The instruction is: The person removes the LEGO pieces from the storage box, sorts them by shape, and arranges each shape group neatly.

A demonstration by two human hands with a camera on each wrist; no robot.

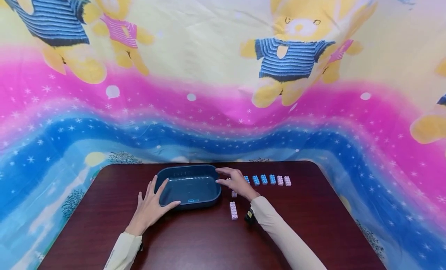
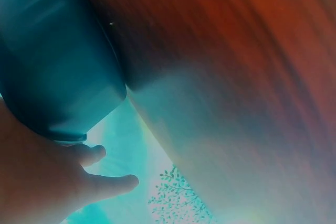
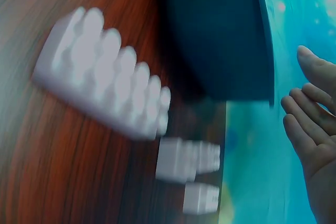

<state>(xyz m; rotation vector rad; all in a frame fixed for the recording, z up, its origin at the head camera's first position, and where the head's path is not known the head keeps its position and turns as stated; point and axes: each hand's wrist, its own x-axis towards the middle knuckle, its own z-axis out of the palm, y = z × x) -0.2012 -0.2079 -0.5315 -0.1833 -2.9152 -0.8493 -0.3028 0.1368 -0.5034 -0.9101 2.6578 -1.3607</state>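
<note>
A dark teal plastic basin [image 1: 188,205] stands on the table, with no contents showing inside. My left hand [image 1: 150,206] spreads over its left end, straight fingers at the rim and thumb reaching along the front edge. In the left wrist view, the fingers [image 2: 110,184] extend past the basin wall [image 2: 63,72]. At the opposite end, my right hand [image 1: 237,181] has its fingertips close by the right rim. The right wrist view shows that hand [image 3: 315,124] with loosely extended fingers, apart from the basin [image 3: 226,40] there, holding nothing.
A long pink toy brick [image 1: 233,211] lies right of the basin, with a smaller pink brick [image 1: 234,193] behind it. Blue bricks [image 1: 264,179] and pink bricks [image 1: 283,180] form a row farther right. A bear-printed cloth [image 1: 209,119] hangs behind the table [image 1: 195,243].
</note>
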